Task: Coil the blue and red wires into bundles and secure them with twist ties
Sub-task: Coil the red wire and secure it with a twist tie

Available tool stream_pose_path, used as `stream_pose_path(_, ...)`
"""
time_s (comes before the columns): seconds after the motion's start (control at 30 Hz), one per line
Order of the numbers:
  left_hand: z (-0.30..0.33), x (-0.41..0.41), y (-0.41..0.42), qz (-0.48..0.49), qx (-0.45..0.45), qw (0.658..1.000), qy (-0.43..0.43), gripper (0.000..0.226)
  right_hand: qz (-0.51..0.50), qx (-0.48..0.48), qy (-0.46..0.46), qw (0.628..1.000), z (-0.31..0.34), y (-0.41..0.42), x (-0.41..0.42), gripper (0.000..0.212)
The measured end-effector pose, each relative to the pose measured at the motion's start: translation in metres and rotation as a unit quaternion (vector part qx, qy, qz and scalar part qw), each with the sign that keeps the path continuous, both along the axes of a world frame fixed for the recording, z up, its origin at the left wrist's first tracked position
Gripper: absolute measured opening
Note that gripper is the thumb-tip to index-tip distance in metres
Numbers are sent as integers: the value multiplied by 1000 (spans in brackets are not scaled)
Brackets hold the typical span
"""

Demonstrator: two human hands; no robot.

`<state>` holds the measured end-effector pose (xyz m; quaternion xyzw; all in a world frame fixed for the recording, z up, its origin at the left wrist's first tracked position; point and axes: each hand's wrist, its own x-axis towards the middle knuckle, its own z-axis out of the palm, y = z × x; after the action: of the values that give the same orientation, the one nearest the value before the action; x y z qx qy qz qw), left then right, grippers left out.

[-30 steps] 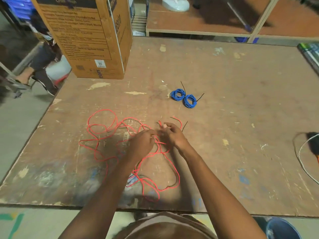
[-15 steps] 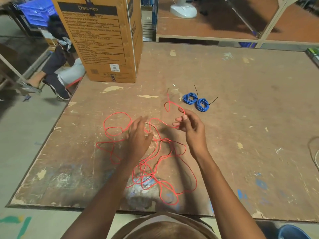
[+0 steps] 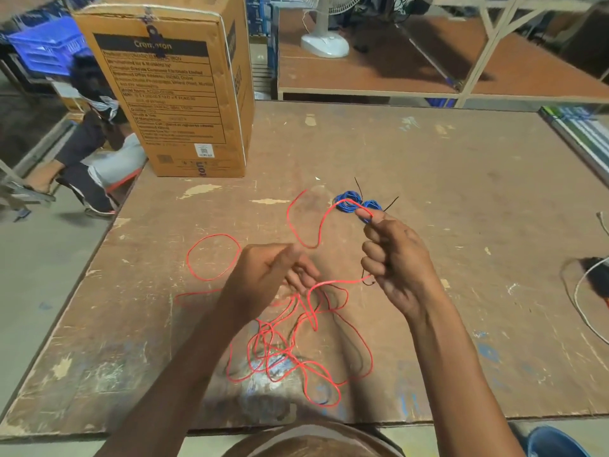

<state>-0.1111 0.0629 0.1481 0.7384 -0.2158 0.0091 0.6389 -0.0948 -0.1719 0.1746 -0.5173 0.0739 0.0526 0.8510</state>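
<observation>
A long red wire (image 3: pixel 296 354) lies in a loose tangle on the worn wooden table (image 3: pixel 461 225), with one loop out to the left. My right hand (image 3: pixel 395 258) is raised above the table and pinches the red wire near one end, which arcs up and left from my fingertips. My left hand (image 3: pixel 267 275) hovers over the tangle with fingers relaxed; the wire runs under it and I cannot tell whether it touches. Two blue wire bundles (image 3: pixel 349 202) with black twist ties lie just behind my right fingertips.
A tall cardboard box (image 3: pixel 171 94) stands at the table's back left corner. A white cable (image 3: pixel 586 291) and a dark object lie at the right edge. A person sits on the floor to the left. A second table with a fan base is behind.
My right hand has lifted up and away, drawing the red wire's end out into an arc. My left hand has let go of the wire and opened. The camera tilted up.
</observation>
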Motion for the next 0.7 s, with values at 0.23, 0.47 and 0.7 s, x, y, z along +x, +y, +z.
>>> stream_pose_path(0.23,-32,27,-20,70,150,974,-154,48,37,-10,13,999,9,-6,-9,21)
stream_pose_path(0.47,-47,34,-42,6,208,965,-158,14,28,140,51,988,10,-29,8,26)
stream_pose_path(0.7,-20,28,-65,135,111,970,-170,22,-36,-670,-101,735,-17,-60,18,68)
